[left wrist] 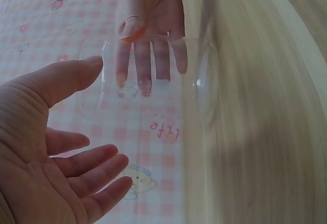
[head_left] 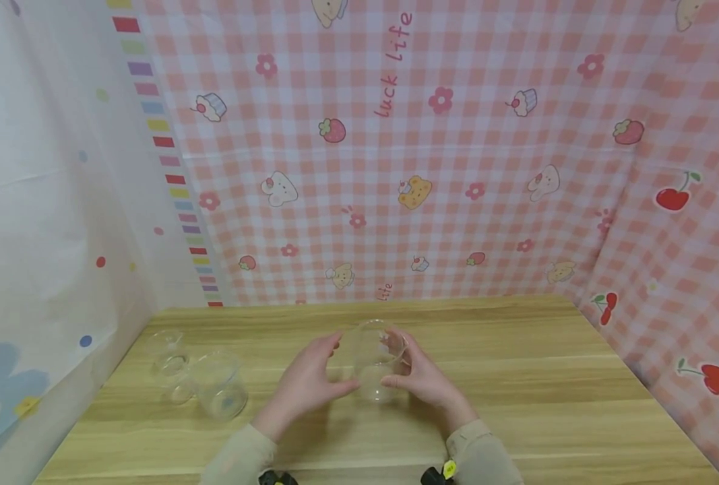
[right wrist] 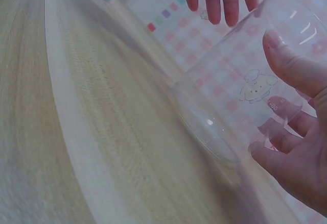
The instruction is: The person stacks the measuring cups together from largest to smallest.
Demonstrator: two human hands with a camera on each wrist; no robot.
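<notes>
My right hand (head_left: 426,377) holds a clear glass beaker (head_left: 376,367) from its right side, the thumb toward me and the fingers round the far side. Small white marks show faintly on the beaker wall (right wrist: 225,76). It stands roughly upright at the middle of the table; whether its base touches the wood I cannot tell. On the beaker's other side is my left hand (head_left: 310,380), its thumb and fingers spread and relaxed. The left wrist view shows a gap between the left fingers (left wrist: 97,175) and the glass, while the left thumb tip lies close to its rim.
On the left of the wooden table (head_left: 547,404) stands another wide clear vessel (head_left: 221,387). Beside it are a narrower clear glass piece (head_left: 170,357) and a small round clear one (head_left: 182,392). A checked cloth (head_left: 365,168) hangs behind the table.
</notes>
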